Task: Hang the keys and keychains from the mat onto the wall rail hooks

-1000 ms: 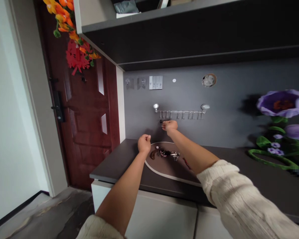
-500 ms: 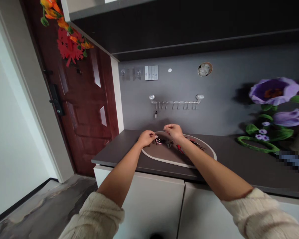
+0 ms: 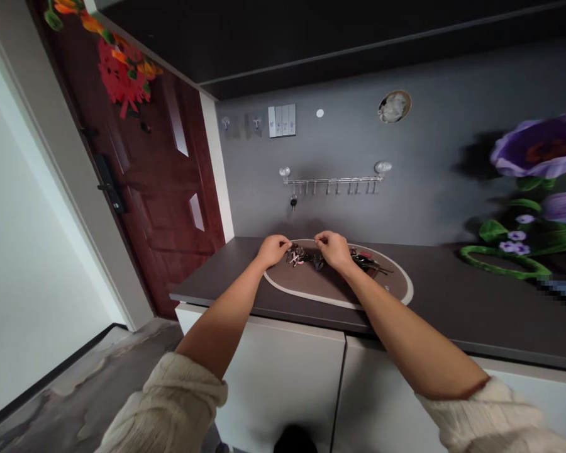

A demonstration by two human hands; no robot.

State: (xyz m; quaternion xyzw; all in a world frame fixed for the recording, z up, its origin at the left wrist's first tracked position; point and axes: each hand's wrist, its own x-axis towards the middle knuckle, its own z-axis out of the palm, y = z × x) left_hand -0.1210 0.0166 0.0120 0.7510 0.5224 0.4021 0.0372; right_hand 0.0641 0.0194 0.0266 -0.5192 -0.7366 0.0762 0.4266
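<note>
Several keys (image 3: 302, 256) lie in a heap on an oval brown mat (image 3: 330, 289) on the dark countertop (image 3: 453, 302). My left hand (image 3: 273, 249) rests at the left end of the heap, fingers curled and pinching at the keys. My right hand (image 3: 332, 247) is over the middle of the heap, fingers also curled onto it. More keys with red tags (image 3: 370, 261) lie to the right of my right hand. One key (image 3: 293, 201) hangs from the leftmost hook of a chrome hook rail (image 3: 332, 180) on the grey wall above.
A dark red door (image 3: 146, 176) with a black handle stands to the left of the counter. White cabinet doors (image 3: 283, 371) sit below the countertop. Light switches (image 3: 282, 120) are on the wall. Purple artificial flowers (image 3: 532, 189) stand at the right.
My right hand came down from the hook rail to the key heap, leaving one key hanging on the leftmost hook. My left hand moved onto the heap. The camera tilted downward.
</note>
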